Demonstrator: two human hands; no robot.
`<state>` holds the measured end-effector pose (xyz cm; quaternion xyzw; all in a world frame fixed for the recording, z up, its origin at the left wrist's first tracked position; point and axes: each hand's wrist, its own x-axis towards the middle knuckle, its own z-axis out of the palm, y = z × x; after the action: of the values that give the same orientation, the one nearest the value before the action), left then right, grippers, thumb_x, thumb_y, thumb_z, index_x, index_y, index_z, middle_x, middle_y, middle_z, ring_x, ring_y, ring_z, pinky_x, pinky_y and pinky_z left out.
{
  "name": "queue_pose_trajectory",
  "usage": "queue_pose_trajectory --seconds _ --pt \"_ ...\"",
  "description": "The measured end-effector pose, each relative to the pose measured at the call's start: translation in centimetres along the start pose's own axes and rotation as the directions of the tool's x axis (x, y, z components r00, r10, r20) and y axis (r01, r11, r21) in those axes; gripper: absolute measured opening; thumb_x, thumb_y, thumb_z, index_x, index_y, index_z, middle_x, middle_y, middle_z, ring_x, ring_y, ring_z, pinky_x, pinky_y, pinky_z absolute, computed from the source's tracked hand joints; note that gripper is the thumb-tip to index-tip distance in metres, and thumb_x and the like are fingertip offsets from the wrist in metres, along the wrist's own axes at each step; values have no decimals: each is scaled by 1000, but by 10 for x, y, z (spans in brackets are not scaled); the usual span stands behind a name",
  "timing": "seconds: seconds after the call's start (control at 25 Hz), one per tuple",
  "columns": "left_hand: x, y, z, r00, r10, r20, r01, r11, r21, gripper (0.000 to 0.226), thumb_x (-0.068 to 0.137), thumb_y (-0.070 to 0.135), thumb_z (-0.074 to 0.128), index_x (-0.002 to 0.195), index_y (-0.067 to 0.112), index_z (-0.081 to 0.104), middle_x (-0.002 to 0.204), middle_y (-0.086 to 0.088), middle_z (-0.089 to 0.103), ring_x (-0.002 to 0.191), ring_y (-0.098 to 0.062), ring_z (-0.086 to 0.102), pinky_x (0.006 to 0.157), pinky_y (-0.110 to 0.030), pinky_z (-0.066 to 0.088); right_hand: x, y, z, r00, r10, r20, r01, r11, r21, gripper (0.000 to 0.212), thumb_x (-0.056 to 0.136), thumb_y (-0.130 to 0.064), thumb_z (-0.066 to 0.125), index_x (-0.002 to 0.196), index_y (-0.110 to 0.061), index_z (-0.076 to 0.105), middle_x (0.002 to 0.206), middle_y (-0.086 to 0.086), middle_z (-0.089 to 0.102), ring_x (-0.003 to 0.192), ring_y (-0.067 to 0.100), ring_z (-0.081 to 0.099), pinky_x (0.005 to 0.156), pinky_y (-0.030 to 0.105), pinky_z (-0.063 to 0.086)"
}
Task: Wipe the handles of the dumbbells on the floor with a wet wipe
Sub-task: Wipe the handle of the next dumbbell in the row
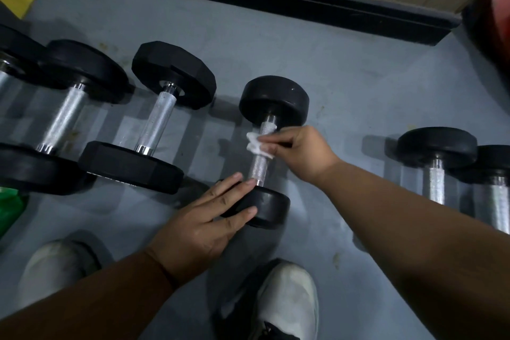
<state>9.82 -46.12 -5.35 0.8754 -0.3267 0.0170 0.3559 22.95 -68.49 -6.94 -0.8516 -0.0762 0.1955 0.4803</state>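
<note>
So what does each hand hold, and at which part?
The right hand pinches the crumpled wet wipe against the dumbbell handle. The left hand holds nothing; it rests flat on the near weight head.

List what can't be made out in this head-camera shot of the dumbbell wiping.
- Handle of the middle dumbbell: the stretch under the wet wipe and right hand is hidden.
- Its near weight: partly covered by the left hand.
- Dumbbells at right: near ends hidden behind the right forearm.
- Leftmost dumbbell: cut by the left edge.
- Green object: cut off, unidentifiable.
</note>
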Motion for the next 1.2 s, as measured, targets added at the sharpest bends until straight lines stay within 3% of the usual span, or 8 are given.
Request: queue_pose_trajectory --seconds 0.12,0.24,0.36,0.6,0.76,1.0,1.08,1.2 --pt "-3 -1 -4 1000 -8 13 8 1000 13 44 79 -11 72 121 3 67 144 -21 47 140 -37 39 102 -52 46 13 -2 5 990 60 -130 -58 998 17 18 91 -28 75 109 -27 79 84 -22 69 80 -13 62 74 5 40" --pt "-5 -2 -7 1000 -14 8 14 999 35 44 80 -12 69 121 2 66 145 -21 46 140 -37 38 103 -50 46 11 -5 15 981 51 -185 -39 997 73 18 93 -25 73 110 -24 79 84 -19 67 82 -5 63 76 10 43" --pt "-5 -2 -8 1000 -21 -17 22 999 50 37 86 -9 61 121 2 67 145 -21 46 140 -36 39 103 -50 46 -8 -4 27 998 -41 -47 42 999 11 18 93 -21 73 110 -20 79 90 -7 71 84 5 66 80 18 50" --pt "-5 -3 -10 999 -16 -34 18 997 78 28 96 3 54 120 3 68 144 -20 48 139 -33 40 107 -46 44 -7 -5 10 952 -132 276 167 980 -108 20 86 -25 80 106 -23 80 95 -8 72 91 6 67 88 21 51" --pt "-10 -5 -12 999 -43 -12 44 996 75 34 88 -2 64 122 2 66 145 -20 46 139 -35 40 104 -49 46 13 -12 3 993 -19 114 33 992 -120 19 88 -30 78 107 -30 79 89 -23 71 85 -8 64 78 12 46" --pt "-11 -4 -16 998 -57 -9 58 996 72 31 90 2 63 121 2 67 144 -20 48 138 -34 42 103 -51 47 14 -13 19 982 6 -186 -16 998 -55 18 93 -26 73 110 -24 79 85 -14 66 77 1 61 70 9 41" --pt "-12 -4 -17 997 -80 -13 80 994 77 33 89 2 65 121 5 67 145 -18 47 139 -32 41 104 -49 46 -2 -11 33 992 -35 -117 28 998 -60 18 92 -24 74 109 -22 79 89 -6 66 81 9 63 75 17 48" --pt "-12 -4 -17 994 -105 -20 106 991 79 33 88 11 70 120 4 68 146 -17 47 139 -30 42 103 -49 47 -19 -8 36 997 -36 65 34 999 25 16 88 -21 78 104 -22 81 91 -5 68 85 5 65 83 19 51"
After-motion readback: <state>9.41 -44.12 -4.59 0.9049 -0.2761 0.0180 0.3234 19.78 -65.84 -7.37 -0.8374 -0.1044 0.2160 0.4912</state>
